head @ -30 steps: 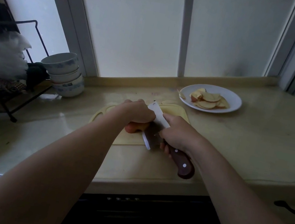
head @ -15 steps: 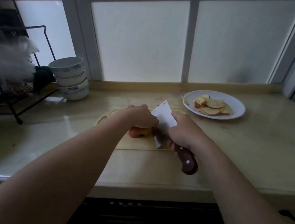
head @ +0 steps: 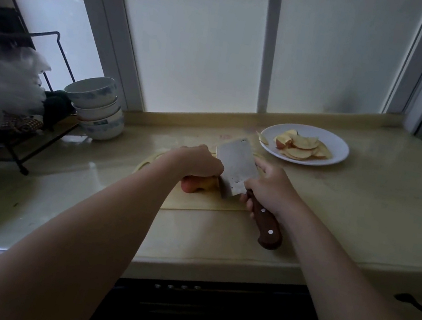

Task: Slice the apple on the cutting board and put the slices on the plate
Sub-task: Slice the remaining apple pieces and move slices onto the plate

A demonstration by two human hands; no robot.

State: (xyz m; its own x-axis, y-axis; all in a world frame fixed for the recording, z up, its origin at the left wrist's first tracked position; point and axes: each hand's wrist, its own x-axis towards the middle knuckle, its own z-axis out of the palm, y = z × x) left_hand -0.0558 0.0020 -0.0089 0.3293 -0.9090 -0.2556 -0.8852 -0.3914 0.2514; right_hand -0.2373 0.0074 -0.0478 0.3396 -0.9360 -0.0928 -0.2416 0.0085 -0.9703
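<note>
Pinned firm, prob. slippy apple chunk (head: 196, 184) from above w/ curled L hand (head: 198, 161) on board (head: 196, 205), gripped cleaver (head: 234, 168) handle in clenched R hand (head: 270, 190).

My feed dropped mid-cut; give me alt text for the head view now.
A person's left hand holds an apple piece down on the cutting board while the right hand grips a cleaver, its blade against the apple's right side. A white plate of apple slices sits on the counter behind and to the right.
</note>
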